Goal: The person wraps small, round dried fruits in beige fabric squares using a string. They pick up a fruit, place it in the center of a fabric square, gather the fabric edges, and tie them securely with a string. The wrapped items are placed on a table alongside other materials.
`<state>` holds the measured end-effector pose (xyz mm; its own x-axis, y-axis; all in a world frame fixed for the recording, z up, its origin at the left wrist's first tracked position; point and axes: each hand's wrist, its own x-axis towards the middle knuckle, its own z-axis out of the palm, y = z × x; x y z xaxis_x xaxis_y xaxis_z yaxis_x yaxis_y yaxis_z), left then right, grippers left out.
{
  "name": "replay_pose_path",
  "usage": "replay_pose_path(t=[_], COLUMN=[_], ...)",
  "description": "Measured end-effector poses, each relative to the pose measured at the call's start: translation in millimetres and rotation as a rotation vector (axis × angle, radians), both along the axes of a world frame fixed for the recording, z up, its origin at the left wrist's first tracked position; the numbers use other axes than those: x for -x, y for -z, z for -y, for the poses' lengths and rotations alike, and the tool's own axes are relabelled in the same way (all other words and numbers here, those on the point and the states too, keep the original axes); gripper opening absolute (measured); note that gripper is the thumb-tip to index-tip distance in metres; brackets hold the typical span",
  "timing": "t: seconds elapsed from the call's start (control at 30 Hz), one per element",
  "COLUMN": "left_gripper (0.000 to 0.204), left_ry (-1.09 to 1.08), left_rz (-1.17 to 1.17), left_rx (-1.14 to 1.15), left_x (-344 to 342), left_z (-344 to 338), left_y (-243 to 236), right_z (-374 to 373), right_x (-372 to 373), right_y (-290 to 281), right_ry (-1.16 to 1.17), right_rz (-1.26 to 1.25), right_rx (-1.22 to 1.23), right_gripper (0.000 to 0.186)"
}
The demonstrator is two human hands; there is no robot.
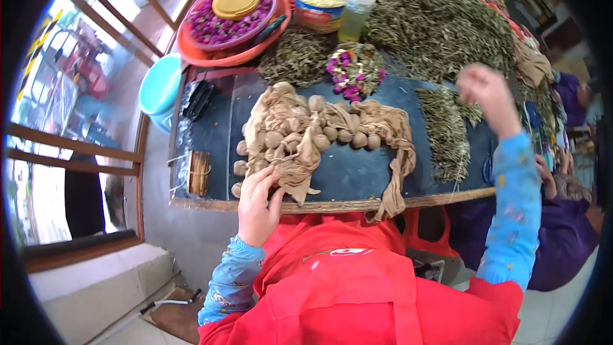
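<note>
Touching bunched tan cloth [287,161] with the left hand [258,207]

The left hand's fingertips blend into the folds; I cannot tell whether they pinch the fabric. The right hand [488,96], raised near the leaf bundle [445,134], is motion-blurred, its fingers curled; whether it holds anything is unclear. Folds partly cover many of the balls [330,133].

The cloth is thin and wrinkled, the balls matte and round, the leaves dry and spiky. Lying at the front of the dark tabletop [348,182], the cloth runs lengthwise left to right, its right-hand tail bending toward the person, over the wooden edge.
</note>
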<state>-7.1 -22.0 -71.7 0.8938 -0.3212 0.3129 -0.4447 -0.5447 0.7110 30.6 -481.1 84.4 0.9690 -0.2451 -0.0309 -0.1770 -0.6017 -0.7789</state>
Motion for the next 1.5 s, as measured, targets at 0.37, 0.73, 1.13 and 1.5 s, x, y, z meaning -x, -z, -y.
replay_pose_path(t=[0.37, 0.73, 1.13, 1.5], left_gripper=[0.029, 0.021, 0.029, 0.021], left_ry=[0.092, 0.050, 0.367, 0.098], left_rz=[0.059, -0.657, -0.322, -0.116], left_rx=[-0.282, 0.469, -0.027, -0.401], left_x=[-30, -23, 0, 15], left_z=[47, 8, -28, -58], left_y=[-8, -48, -95, -126], right_z=[-84, -238, -222, -251], right_x=[27, 30, 74, 45], right_y=[47, 119, 131, 92], right_ry=[-0.180, -0.642, -0.625, -0.543], right_rz=[0.357, 0.480, 0.348, 0.376], right_rx=[0.932, 0.074, -0.002, -0.354], right_gripper=[0.033, 0.060, 0.041, 0.017])
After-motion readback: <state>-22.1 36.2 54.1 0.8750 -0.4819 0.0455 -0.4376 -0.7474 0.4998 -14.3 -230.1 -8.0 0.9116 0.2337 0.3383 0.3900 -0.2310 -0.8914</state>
